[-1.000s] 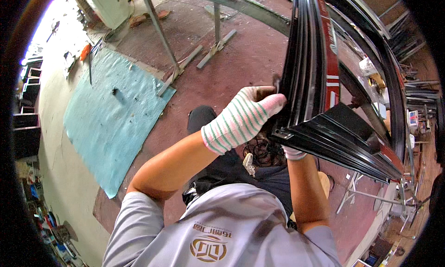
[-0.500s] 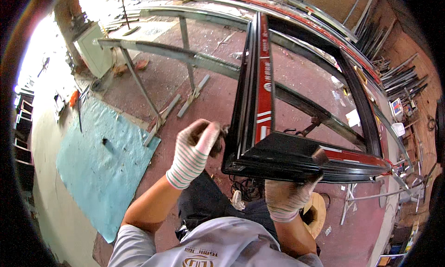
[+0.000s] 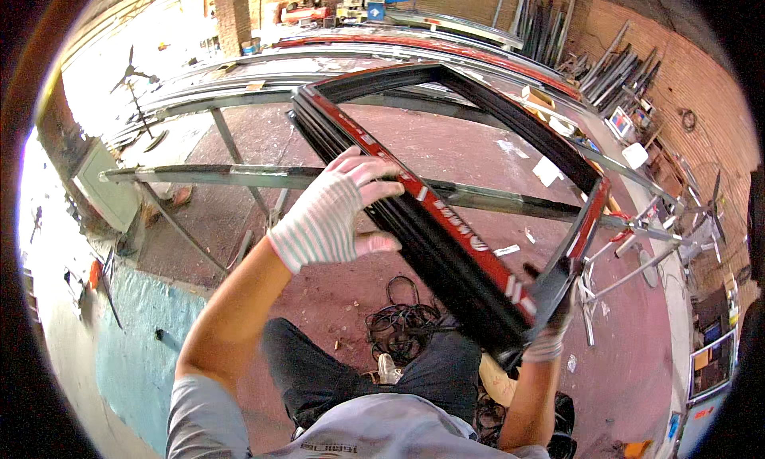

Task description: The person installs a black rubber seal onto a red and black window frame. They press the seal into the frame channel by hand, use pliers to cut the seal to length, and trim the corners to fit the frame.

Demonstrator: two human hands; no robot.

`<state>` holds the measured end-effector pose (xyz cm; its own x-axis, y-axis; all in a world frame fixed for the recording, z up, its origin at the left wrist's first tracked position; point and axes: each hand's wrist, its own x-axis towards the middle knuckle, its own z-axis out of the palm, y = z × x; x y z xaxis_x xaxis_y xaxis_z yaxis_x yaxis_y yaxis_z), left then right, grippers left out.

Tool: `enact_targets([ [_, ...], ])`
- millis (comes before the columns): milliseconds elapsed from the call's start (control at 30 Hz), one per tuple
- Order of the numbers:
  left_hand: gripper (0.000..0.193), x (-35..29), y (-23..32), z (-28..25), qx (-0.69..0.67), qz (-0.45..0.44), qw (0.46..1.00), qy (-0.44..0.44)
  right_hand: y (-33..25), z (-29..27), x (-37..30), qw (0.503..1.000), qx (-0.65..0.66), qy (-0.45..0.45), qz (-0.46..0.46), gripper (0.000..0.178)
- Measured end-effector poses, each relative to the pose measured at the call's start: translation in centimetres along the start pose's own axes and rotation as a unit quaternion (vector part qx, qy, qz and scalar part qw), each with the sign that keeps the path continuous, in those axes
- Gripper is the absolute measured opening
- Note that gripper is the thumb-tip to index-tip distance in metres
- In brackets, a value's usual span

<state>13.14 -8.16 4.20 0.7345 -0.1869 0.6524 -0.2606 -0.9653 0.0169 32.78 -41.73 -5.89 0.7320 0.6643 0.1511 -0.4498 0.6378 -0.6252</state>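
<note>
Both gloved hands hold a black frame (image 3: 446, 220) with red strips over the steel rack (image 3: 239, 174). The left hand (image 3: 331, 212) clamps the near rail; the right hand (image 3: 550, 331) grips the lower corner. Cables (image 3: 402, 319) coil on the red floor (image 3: 319, 300) below. White slips (image 3: 548, 170) lie beyond, bars (image 3: 613, 68) lean on the brick wall.

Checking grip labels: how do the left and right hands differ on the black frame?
The left hand grips the near long side of the black frame partway up, fingers curled over its top edge; the right hand holds the lower corner from underneath. The left hand shows nearly whole; the right hand is mostly hidden behind the frame. Both wear striped white knit gloves and both touch the frame.
</note>
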Motion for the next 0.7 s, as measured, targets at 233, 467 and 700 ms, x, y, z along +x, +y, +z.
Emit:
enact_targets([
  [233, 0.085, 4.8, -5.0, 3.1, 0.039, -0.104, 0.990, -0.087, -2.8, -0.3, -2.5, 0.998, 0.018, 0.039, -0.035, 0.048],
  [467, 0.077, 6.4, -4.7, 2.1, 0.101, -0.136, 0.970, -0.176, -3.2, -4.2, -2.5, 0.994, -0.008, 0.095, -0.051, 0.042],
  [700, 0.083, 3.3, 1.3, 0.0, 0.157, -0.185, 0.959, -0.147, -6.4, -7.9, 0.2, 0.997, -0.023, 0.068, 0.015, 0.049],
])
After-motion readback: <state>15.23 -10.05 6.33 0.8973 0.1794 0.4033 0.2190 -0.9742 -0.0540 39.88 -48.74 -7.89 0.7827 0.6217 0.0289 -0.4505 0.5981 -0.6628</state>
